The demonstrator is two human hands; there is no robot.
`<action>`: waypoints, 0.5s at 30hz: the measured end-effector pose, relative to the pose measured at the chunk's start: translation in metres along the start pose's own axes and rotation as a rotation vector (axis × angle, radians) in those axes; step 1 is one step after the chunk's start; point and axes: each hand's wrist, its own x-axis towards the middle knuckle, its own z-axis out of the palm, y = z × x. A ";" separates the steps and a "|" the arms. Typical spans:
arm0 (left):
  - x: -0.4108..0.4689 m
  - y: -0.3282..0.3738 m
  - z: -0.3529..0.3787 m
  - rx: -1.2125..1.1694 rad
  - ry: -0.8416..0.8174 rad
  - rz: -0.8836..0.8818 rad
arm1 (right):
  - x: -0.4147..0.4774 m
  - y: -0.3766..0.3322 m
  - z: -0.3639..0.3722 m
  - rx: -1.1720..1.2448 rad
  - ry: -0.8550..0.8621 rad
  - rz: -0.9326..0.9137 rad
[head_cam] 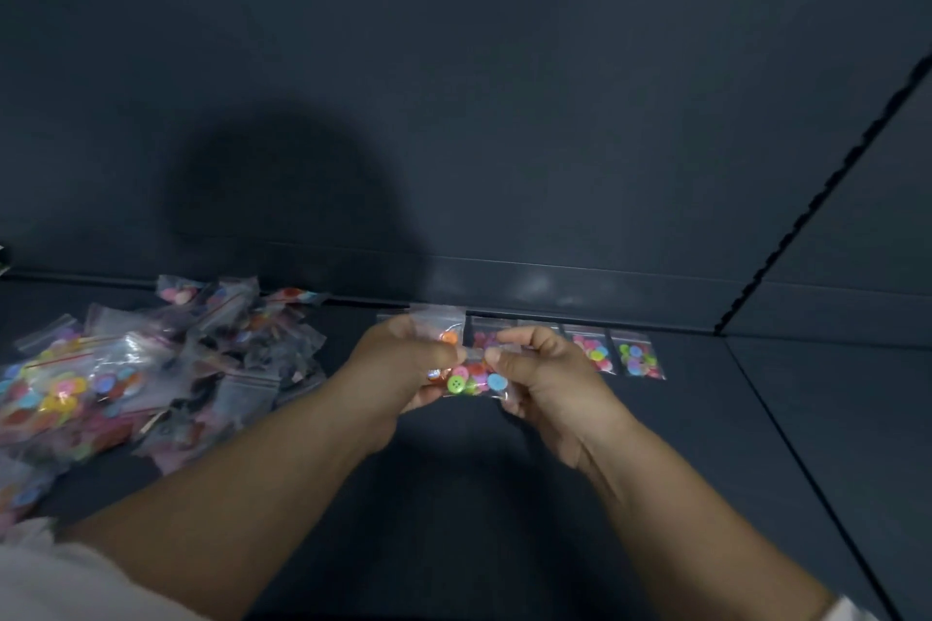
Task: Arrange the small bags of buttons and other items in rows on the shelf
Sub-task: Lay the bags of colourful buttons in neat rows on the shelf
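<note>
The left hand [403, 361] and right hand [542, 368] pinch a small clear bag of coloured buttons [474, 381] by its ends, crosswise — row of laid bags [636, 359] just beyond.

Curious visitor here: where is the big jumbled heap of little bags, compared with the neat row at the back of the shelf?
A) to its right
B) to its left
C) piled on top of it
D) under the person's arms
B: the heap lies far left on the shelf, while the row sits along the back edge, further right.
</note>
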 end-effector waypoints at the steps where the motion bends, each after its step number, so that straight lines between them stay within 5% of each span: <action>1: 0.000 -0.002 0.008 -0.039 0.023 -0.011 | 0.001 0.001 -0.007 0.067 0.006 0.022; 8: -0.003 -0.008 0.056 -0.134 0.056 -0.015 | -0.010 0.008 -0.045 0.354 -0.095 0.182; 15: 0.001 -0.006 0.091 -0.175 -0.001 -0.110 | -0.002 -0.013 -0.124 0.129 0.143 0.020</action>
